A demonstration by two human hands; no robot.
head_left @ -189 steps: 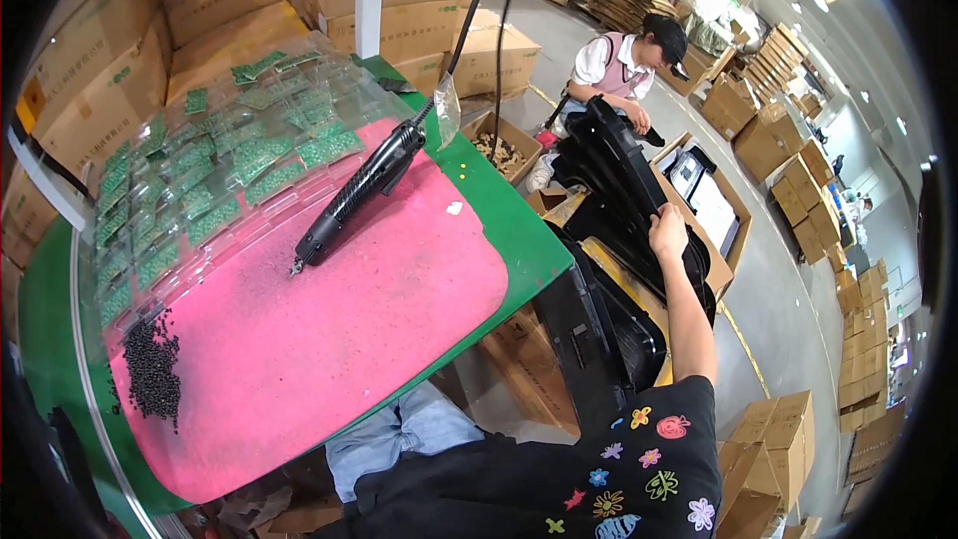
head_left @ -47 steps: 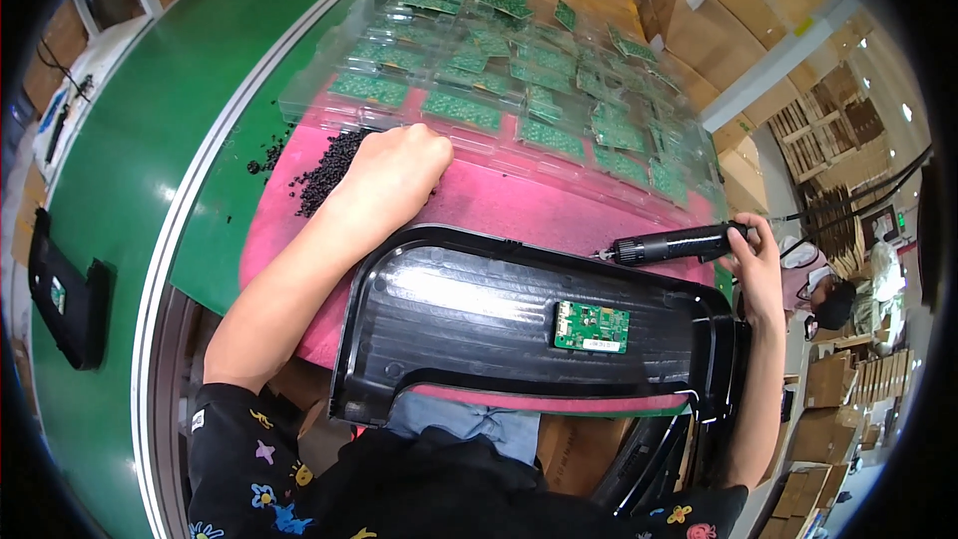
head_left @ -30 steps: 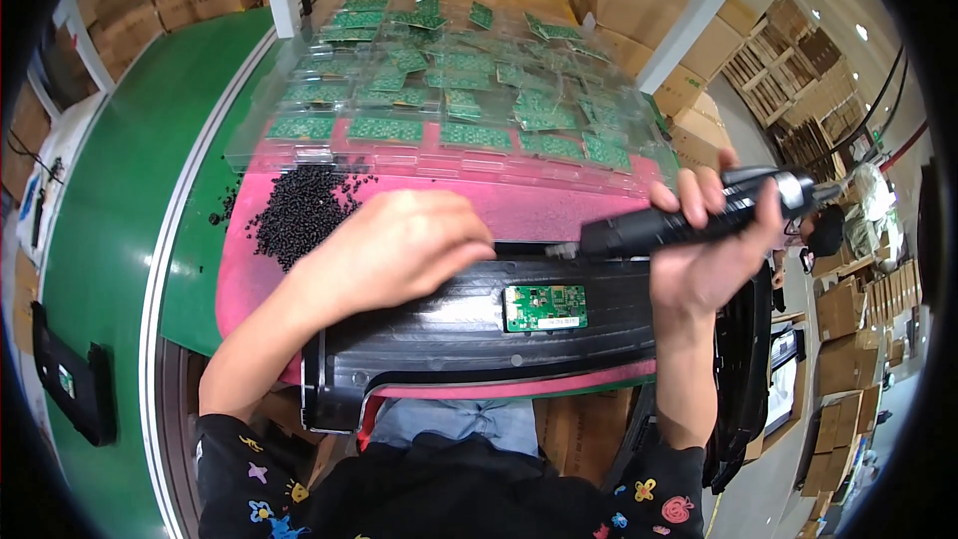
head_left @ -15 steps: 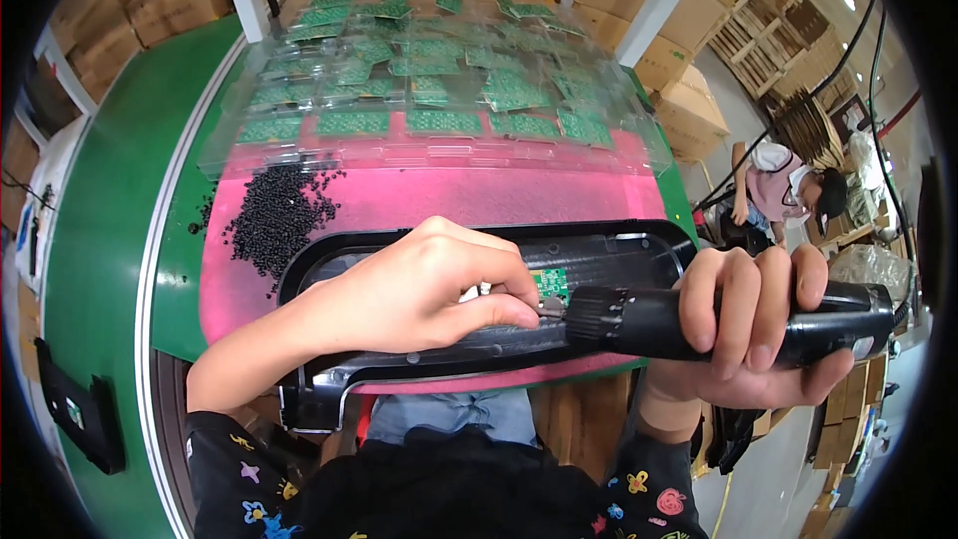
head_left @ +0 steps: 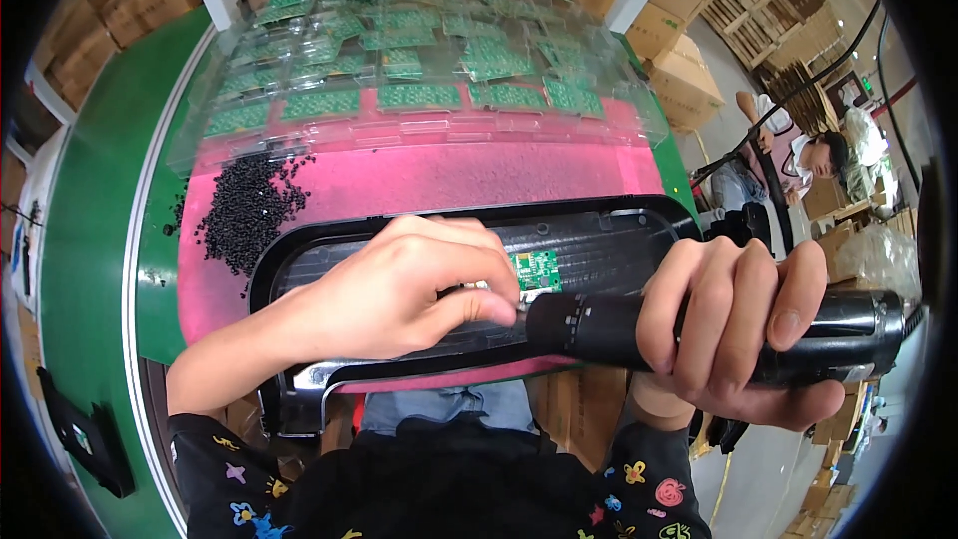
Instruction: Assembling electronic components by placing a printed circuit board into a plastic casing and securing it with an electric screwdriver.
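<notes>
My right hand (head_left: 733, 324) wraps round a black electric screwdriver (head_left: 599, 327), held level with its nose pointing left. The nose reaches the fingertips of my left hand (head_left: 419, 289). Thumb and forefinger of that hand are pinched together at the tool's tip; whatever sits between them is too small to make out. Below both hands lies a long black plastic housing (head_left: 609, 235), its hollow side up. Inside it, just beyond the tool's nose, is a small green circuit board (head_left: 536, 268), partly covered by my left fingers.
A heap of small black screw-like parts (head_left: 244, 215) lies left of the housing on the pink mat (head_left: 449, 172). Clear plastic trays (head_left: 419, 127) with several green boards stand behind. Another black housing (head_left: 85, 434) is at far left. Boxes (head_left: 684, 85) and a person (head_left: 793, 155) are at right.
The view has shifted a little, so the bench appears further left and higher. The screwdriver's nose is now lower against the board, and more of the board shows. Both grips stay the same.
</notes>
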